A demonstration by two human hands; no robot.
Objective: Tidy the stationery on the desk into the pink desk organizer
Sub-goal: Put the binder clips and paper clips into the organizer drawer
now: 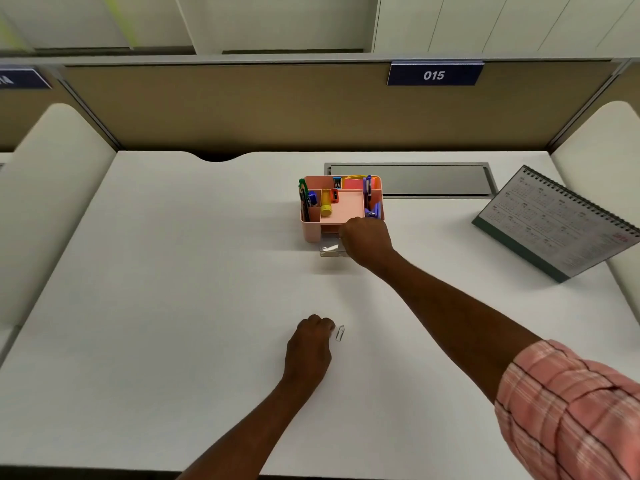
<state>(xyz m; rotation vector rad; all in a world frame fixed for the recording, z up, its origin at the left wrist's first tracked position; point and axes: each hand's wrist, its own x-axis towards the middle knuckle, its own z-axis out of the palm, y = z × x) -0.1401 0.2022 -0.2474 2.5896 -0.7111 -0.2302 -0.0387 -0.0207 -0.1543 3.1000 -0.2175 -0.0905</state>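
Left hand [309, 344], lower centre: rests on the desk [166, 278] with its fingers curled into a fist; a paper clip [340, 333] lies flat just beside the fingertips, outside the fist. Whether a fingertip touches it cannot be told.

Right hand [365, 241], centre: reaches up from a pink checked sleeve [575, 414] at lower right, fingers curled over the right end of a clear drawer [330, 250]. The drawer stands pulled out from the front base of the organizer [311, 231]; its contents cannot be made out.

Organizer, just above centre, upright on the desk, near the back edge. Left compartments: a green pen [302, 188] and blue items [312, 198]. Middle tray: a yellow glue stick [326, 206], lying down. Rear: sticky notes [351, 183]. Right compartment: a blue pen [368, 187], upright, with blue binder clips [374, 213] in front of it.

Surroundings: a grey hatch [415, 180] set into the desk behind the organizer; a desk calendar [554, 223] at right, well apart from it; a partition sign [434, 75] reading "015" at upper right.
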